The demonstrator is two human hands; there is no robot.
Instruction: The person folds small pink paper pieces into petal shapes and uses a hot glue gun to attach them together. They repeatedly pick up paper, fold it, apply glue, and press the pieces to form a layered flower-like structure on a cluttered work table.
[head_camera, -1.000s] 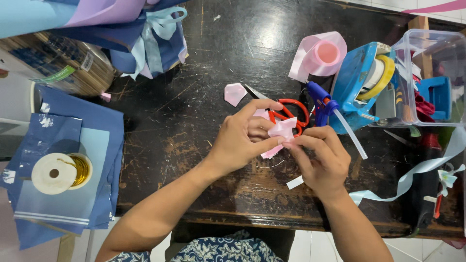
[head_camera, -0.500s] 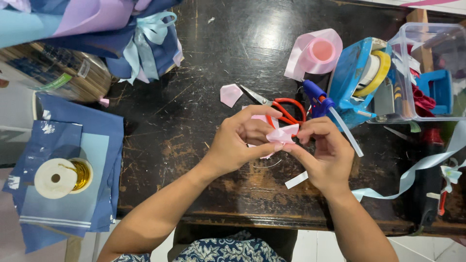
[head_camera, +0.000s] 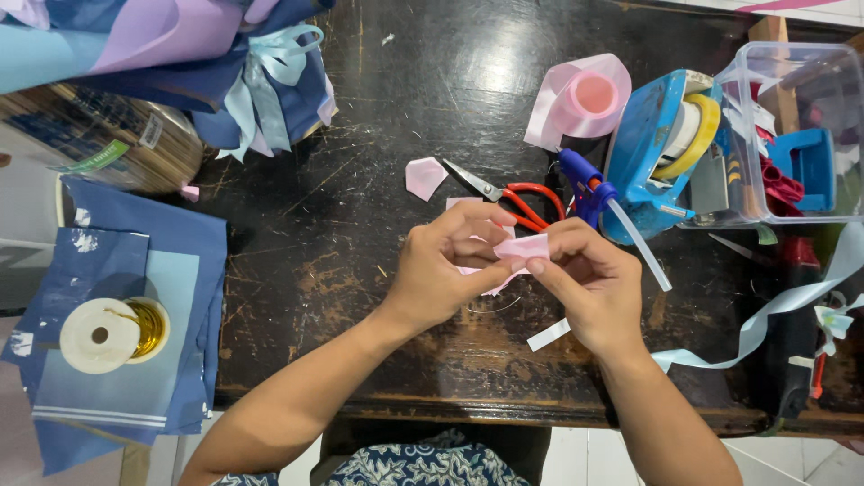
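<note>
Head view: both hands meet over the dark, scratched wooden surface (head_camera: 360,225). Left hand (head_camera: 450,270) and right hand (head_camera: 585,283) pinch a small folded piece of pink ribbon (head_camera: 522,247) between fingertips, fingers clenched on it, likely to hold its fold. Red-handled scissors (head_camera: 522,200) lie just behind.

Pale pink ribbon piece (head_camera: 520,247) over a scuffed black table (head_camera: 360,225).
Beside it: red-handled scissors (head_camera: 522,200), blue glue gun (head_camera: 589,187), blue tape dispenser (head_camera: 643,153), pink ribbon roll (head_camera: 580,97), light blue ribbon (head_camera: 774,310), gold-wire spool (head_camera: 112,333).
</note>
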